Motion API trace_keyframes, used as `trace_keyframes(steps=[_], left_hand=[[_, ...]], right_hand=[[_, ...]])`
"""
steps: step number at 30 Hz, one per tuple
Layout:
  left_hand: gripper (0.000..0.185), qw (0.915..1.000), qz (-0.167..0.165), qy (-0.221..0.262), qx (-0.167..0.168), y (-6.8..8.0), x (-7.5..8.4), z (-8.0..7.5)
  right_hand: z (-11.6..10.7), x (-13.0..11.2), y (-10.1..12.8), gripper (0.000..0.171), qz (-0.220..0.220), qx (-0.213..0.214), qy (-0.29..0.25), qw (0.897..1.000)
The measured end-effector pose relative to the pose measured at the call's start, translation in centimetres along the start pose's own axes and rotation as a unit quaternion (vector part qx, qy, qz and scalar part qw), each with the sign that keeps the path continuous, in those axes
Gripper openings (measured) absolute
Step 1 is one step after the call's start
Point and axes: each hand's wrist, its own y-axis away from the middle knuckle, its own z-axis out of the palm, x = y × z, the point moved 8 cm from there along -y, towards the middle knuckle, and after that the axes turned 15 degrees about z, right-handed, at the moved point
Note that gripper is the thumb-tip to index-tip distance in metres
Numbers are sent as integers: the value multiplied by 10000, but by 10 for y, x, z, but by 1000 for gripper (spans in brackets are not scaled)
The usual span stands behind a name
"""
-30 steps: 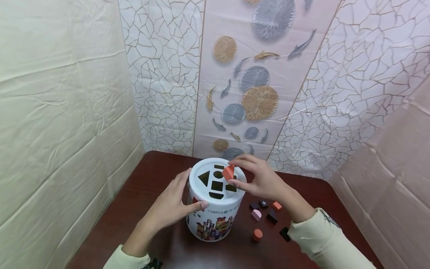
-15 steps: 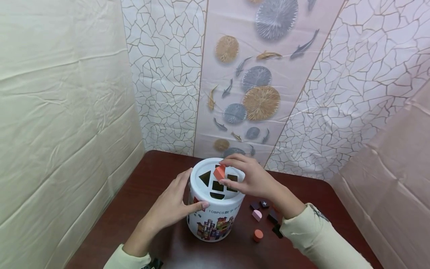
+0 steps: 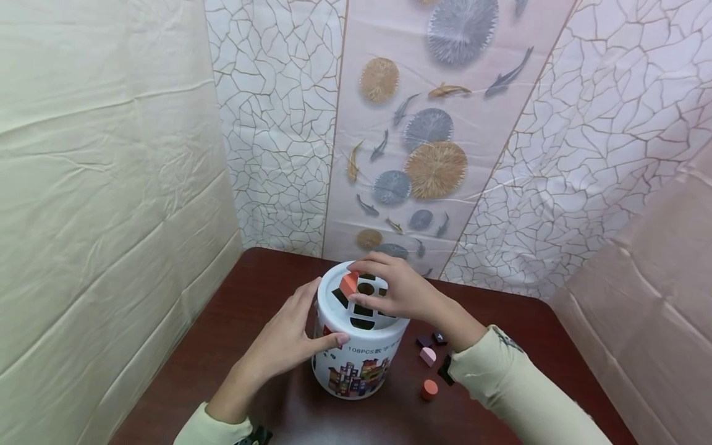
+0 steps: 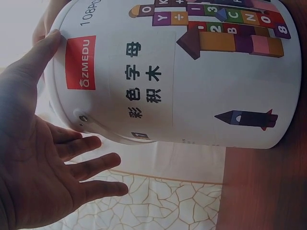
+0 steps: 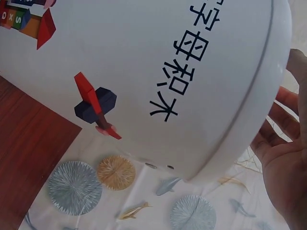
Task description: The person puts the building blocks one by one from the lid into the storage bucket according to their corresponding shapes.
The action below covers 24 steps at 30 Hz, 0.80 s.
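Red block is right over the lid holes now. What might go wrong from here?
The red block, pinched by the right hand, sits tilted at the triangular hole; it may jam or skid across the lid. The left hand touches only one side of the white bucket, so downward pressure might tip it. The right sleeve hangs over loose blocks and may sweep them.

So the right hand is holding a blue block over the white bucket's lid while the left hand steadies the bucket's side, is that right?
Not quite: the block is orange-red, not blue, as the head view shows. The rest holds: the right hand pinches it over the lid of the white bucket, and the left hand steadies the bucket's side.
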Motion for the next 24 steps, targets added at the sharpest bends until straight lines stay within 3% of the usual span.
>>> trace_keyframes(steps=[24], left_hand=[[121, 10000, 40, -6, 26, 0, 1, 0]], right_hand=[[15, 1, -4, 48, -59, -268, 25, 9996]])
